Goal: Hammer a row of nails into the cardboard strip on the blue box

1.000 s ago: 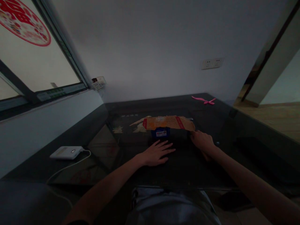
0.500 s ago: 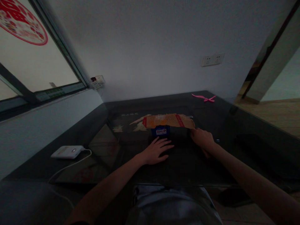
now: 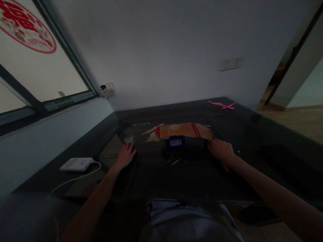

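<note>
A torn, tan strip of cardboard (image 3: 185,130) with red bands lies across the top of a small blue box (image 3: 175,141) with a white label. My right hand (image 3: 220,151) is closed at the strip's right end, its fingers curled against the corner; the fingertips are partly hidden. My left hand (image 3: 125,156) rests open on the left of the dark table, fingers spread, just below a pale patch (image 3: 129,139) on the surface. Several thin, shiny sticks (image 3: 174,162) lie loose in front of the blue box, touched by neither hand.
On the dark table (image 3: 161,185) a white power bank (image 3: 77,164) with a cable lies at left. A pink ribbon (image 3: 224,106) lies at the far right, a flat black item (image 3: 285,164) at near right. Beside the right wrist is a small shiny piece (image 3: 238,151).
My left hand has moved left, away from the front of the blue box, uncovering the thin sticks. My right hand stays at the cardboard's end. The view has shifted slightly.
</note>
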The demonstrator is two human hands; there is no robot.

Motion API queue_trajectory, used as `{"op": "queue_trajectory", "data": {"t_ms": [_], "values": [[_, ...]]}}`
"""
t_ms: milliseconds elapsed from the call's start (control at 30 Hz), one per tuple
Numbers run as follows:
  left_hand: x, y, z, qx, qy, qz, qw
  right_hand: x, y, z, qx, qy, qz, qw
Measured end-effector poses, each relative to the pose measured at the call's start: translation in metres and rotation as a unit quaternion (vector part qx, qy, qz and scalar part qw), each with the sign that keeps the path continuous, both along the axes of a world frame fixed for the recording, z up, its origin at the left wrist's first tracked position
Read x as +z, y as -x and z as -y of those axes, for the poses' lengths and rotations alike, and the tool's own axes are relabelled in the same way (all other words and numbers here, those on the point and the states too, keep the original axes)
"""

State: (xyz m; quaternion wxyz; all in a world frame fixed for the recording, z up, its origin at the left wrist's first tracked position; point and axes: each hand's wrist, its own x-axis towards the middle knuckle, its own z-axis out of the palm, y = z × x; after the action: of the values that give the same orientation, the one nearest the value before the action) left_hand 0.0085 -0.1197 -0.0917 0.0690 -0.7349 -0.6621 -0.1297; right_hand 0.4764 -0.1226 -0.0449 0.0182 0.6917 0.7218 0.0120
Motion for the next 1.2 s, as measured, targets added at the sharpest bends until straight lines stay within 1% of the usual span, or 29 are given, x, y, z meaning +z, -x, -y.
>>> {"op": "queue_trajectory", "data": {"t_ms": [67,133,233,300,433,533,633,800,1033,1200], "values": [[-0.008,-0.002,-0.003,-0.006,0.053,-0.012,0.999,0.001,0.001,0.000,-0.005,0.009,0.001,1.000],[-0.010,-0.015,-0.003,-0.033,0.079,-0.012,0.996,0.002,0.001,0.001,-0.008,0.010,0.003,1.000],[-0.006,-0.045,0.003,-0.092,0.090,-0.007,0.992,0.003,0.002,0.001,-0.011,0.009,0.004,1.000],[-0.001,-0.066,0.011,-0.136,0.090,-0.001,0.987,0.003,0.002,0.001,-0.011,0.011,0.003,1.000],[0.008,-0.105,0.031,-0.201,0.101,0.004,0.974,0.003,0.002,0.002,-0.010,0.013,-0.001,1.000],[0.011,-0.129,0.039,-0.220,0.115,0.011,0.969,0.002,0.002,0.003,-0.005,0.001,-0.004,1.000],[0.011,-0.147,0.041,-0.220,0.122,0.024,0.968,0.001,0.001,0.003,-0.004,-0.003,-0.003,1.000],[0.009,-0.165,0.045,-0.212,0.123,0.038,0.969,0.001,0.002,0.001,-0.009,0.015,-0.002,1.000],[0.013,-0.174,0.051,-0.213,0.124,0.034,0.969,0.002,0.001,0.002,-0.005,0.003,-0.009,1.000],[0.010,-0.180,0.050,-0.211,0.114,0.035,0.970,0.002,0.002,0.002,-0.010,0.008,-0.008,1.000]]}}
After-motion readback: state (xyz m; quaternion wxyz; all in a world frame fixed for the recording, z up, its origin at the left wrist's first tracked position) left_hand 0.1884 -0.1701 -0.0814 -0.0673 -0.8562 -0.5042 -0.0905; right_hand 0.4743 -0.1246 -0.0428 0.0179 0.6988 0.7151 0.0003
